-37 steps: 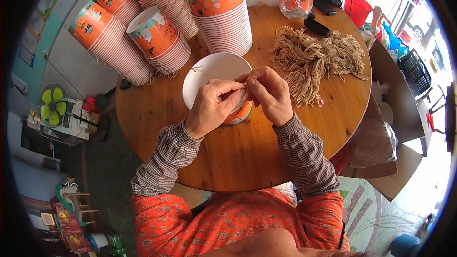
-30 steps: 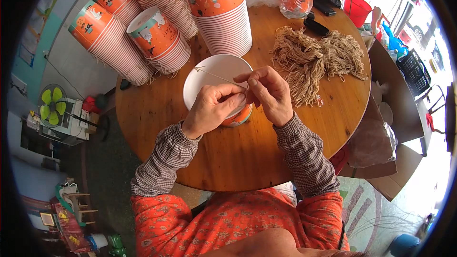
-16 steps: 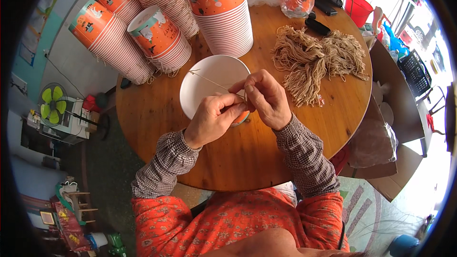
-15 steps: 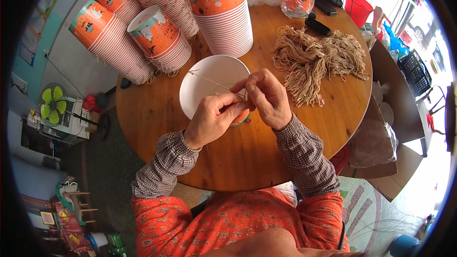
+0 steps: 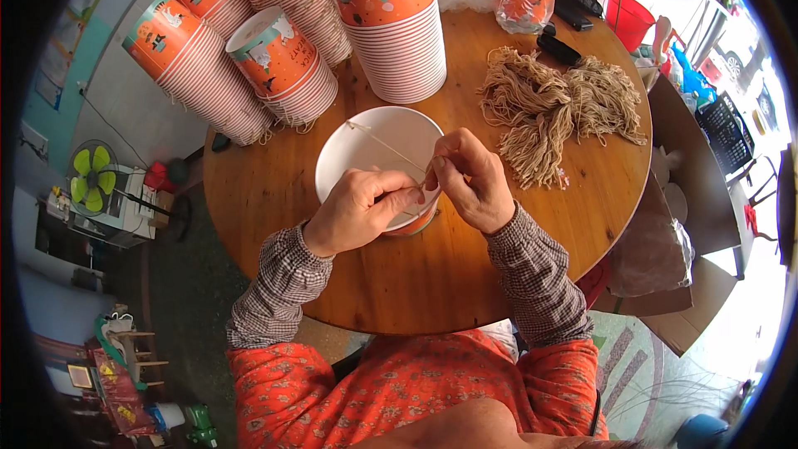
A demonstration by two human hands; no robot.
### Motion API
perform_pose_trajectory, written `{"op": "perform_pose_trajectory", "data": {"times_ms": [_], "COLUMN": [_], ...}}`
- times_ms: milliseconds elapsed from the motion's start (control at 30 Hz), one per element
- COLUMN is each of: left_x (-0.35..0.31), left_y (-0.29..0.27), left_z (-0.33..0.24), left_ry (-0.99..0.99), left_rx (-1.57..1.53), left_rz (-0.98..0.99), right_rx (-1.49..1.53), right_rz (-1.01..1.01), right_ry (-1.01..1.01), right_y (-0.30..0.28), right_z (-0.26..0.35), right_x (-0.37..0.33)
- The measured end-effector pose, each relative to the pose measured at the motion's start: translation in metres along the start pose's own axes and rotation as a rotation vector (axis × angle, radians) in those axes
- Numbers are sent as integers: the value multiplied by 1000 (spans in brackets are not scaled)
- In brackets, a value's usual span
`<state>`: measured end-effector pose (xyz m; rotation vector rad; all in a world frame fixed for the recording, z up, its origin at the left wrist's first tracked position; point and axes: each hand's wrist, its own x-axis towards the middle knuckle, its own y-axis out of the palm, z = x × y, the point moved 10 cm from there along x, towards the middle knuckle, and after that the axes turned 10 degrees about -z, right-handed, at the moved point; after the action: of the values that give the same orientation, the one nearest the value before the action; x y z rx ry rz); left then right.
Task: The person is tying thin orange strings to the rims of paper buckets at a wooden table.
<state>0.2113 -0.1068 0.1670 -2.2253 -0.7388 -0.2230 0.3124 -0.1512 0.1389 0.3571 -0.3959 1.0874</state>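
Note:
A paper bucket (image 5: 353, 162), white inside and orange outside, stands on the table in front of me with its mouth upward. A thin beige string (image 5: 386, 147) runs across its mouth from the far left rim to my fingers. Both hands meet at the bucket's near right rim. My left hand (image 5: 357, 209) pinches at the rim with thumb and forefinger, its fingertips partly hidden. Just beside it, my right hand (image 5: 475, 185) is closed in a pinch on the string. The string's end between the fingertips is too small to make out.
Tall stacks of orange paper buckets (image 5: 391, 41) stand at the back and left of the round wooden table (image 5: 399, 291). A tangled bundle of beige strings (image 5: 540, 108) lies to the right, a black object (image 5: 559, 50) behind it. An opened cardboard box (image 5: 690, 158) stands beyond the right edge.
My left hand has shifted slightly left and my right hand slightly down and right. More of the bucket's near rim shows. The string still runs across the mouth.

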Motion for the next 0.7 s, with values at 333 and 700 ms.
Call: {"op": "perform_pose_trajectory", "data": {"times_ms": [333, 700], "left_x": [-17, -14], "left_y": [7, -11], "left_z": [-40, -11], "left_ry": [457, 99], "left_rx": [506, 157], "left_rz": [-209, -307], "right_rx": [-221, -75], "right_rz": [-207, -188], "right_ry": [26, 60], "right_y": [-4, -1], "right_z": [0, -4], "right_x": [-4, -7]}}
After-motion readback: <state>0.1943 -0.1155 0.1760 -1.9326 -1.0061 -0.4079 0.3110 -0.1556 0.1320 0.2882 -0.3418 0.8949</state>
